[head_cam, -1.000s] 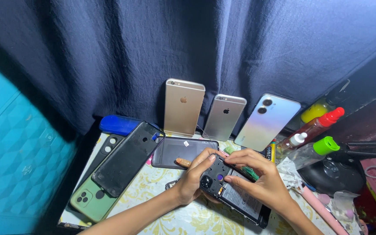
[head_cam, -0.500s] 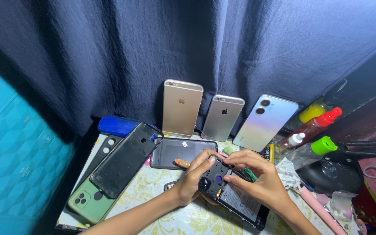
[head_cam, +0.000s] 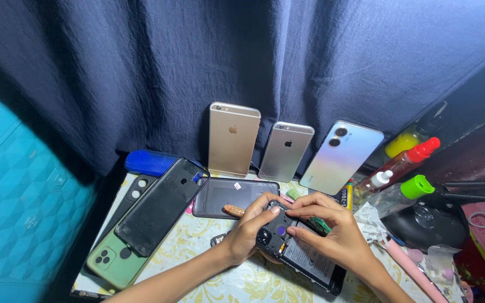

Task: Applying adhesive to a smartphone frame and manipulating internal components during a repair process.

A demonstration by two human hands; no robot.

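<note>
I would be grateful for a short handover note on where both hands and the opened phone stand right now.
Left hand: grips the top edge of the opened phone, thumb on its upper corner.
Right hand: fingertips pressing on the phone's upper part near the camera.
The phone lies back-off on the patterned table, insides exposed.
Done: back cover is off.
Left: the phone is not closed up.

Two bare forearms, no sleeves in view, left hand (head_cam: 249,232) and right hand (head_cam: 332,233) both ungloved, no rings, watch or bands visible, fingernails short and unpainted, wrists uncovered to the frame edge
</note>
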